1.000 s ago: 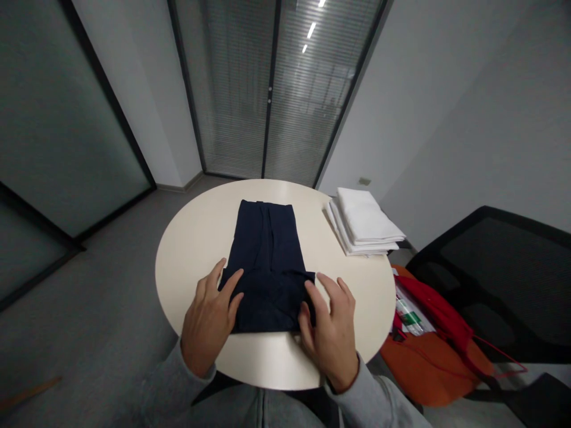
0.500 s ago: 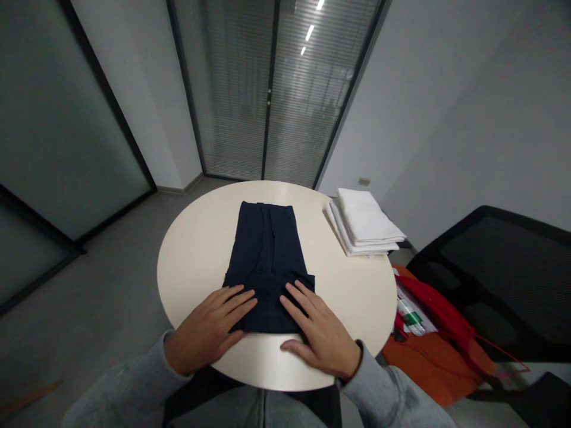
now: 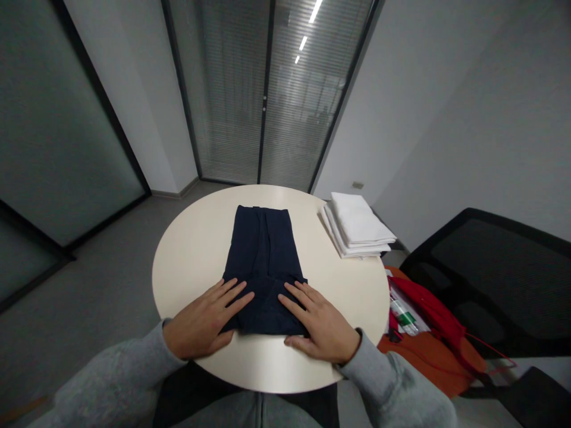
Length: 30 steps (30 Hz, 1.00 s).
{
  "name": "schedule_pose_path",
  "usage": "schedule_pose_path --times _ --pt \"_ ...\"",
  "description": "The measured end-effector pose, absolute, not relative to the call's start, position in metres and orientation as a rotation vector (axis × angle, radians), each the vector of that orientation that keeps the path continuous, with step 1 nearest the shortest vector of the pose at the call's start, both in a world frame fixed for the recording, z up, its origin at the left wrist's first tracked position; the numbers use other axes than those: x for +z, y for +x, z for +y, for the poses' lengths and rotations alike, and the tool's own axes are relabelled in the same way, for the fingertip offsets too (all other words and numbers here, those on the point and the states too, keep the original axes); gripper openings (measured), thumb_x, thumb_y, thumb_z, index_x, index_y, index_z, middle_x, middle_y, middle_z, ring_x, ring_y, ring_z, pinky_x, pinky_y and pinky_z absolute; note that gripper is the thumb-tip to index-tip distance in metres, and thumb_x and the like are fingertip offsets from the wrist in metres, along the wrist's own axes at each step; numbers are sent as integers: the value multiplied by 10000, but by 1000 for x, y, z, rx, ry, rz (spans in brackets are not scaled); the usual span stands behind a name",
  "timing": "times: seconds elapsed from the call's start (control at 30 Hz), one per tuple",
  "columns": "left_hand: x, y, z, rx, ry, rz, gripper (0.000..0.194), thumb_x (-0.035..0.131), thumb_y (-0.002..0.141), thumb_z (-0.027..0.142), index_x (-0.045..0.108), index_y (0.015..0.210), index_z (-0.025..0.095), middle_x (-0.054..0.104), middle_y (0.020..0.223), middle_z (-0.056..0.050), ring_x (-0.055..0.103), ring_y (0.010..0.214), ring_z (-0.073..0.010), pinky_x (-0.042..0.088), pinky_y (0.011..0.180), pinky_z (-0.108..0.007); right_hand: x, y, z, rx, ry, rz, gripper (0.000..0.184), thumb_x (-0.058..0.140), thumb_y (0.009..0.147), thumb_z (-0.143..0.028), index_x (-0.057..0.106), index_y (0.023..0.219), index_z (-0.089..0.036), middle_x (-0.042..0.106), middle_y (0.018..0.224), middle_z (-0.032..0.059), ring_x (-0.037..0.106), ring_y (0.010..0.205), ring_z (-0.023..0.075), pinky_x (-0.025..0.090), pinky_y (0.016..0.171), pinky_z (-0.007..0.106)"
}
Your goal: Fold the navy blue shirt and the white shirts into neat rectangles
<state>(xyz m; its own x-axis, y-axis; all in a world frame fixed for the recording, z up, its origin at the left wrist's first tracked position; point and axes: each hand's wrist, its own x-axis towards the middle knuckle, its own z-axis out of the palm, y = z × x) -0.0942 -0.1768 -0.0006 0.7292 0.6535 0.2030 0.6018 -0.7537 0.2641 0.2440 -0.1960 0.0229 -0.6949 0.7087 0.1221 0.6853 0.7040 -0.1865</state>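
A dark navy folded garment point(image 3: 267, 246) lies on the round cream table point(image 3: 191, 244), its near end doubled over into a thicker band. On the left side of that band my left hand point(image 3: 209, 318) rests flat with fingers spread, the thumb at the near edge. My right hand point(image 3: 321, 321) lies on the band's right side, also palm down with fingers apart. Neither hand grips the cloth. What kind of garment it is, I cannot tell.
A stack of folded white cloths point(image 3: 359, 223) sits at the table's right rim. Beyond it, a black mesh chair point(image 3: 499, 279) with an orange seat point(image 3: 446, 368) holds a red bag point(image 3: 428, 309). A glass partition with blinds point(image 3: 285, 119) stands behind the table.
My hands have shifted slightly outward and now lie a little farther apart on the folded band. The whole view has drifted slightly, with the garment still folded in place.
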Motion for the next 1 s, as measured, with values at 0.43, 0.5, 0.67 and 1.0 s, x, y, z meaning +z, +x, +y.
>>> schedule_pose_path --times 0.43,0.5,0.67,1.0 --pt "10 -104 -164 552 2585 902 745 532 890 94 438 1569 385 559 1547 16 492 1454 -279 278 1261 -601 28 251 -185 340 -1057 -2453 631 484 869 -71 528 1481 -217 559 1530 108 539 1400 230 453 1183 468" --pt "22 -104 -162 574 2484 928 633 524 956 169 473 1545 395 603 1504 36 565 1392 -258 274 1269 -574 39 254 -182 426 -1001 -2376 558 464 939 -109 529 1479 -237 613 1474 96 586 1353 214 482 1153 441" --pt "45 -108 -162 573 2253 944 496 528 1013 375 538 1508 364 676 1418 16 672 1258 -250 507 1114 -404 51 254 -184 624 -1131 -2153 385 580 1001 -296 614 1383 -264 704 1335 76 675 1210 240 537 1059 409" --pt "27 -98 -151 767 1704 1220 576 522 988 578 554 1462 251 670 1403 -86 654 1260 -308 499 1111 -482 24 234 -170 1046 -1396 -1481 550 637 918 -503 481 1387 -261 664 978 16 655 751 174 528 616 280"
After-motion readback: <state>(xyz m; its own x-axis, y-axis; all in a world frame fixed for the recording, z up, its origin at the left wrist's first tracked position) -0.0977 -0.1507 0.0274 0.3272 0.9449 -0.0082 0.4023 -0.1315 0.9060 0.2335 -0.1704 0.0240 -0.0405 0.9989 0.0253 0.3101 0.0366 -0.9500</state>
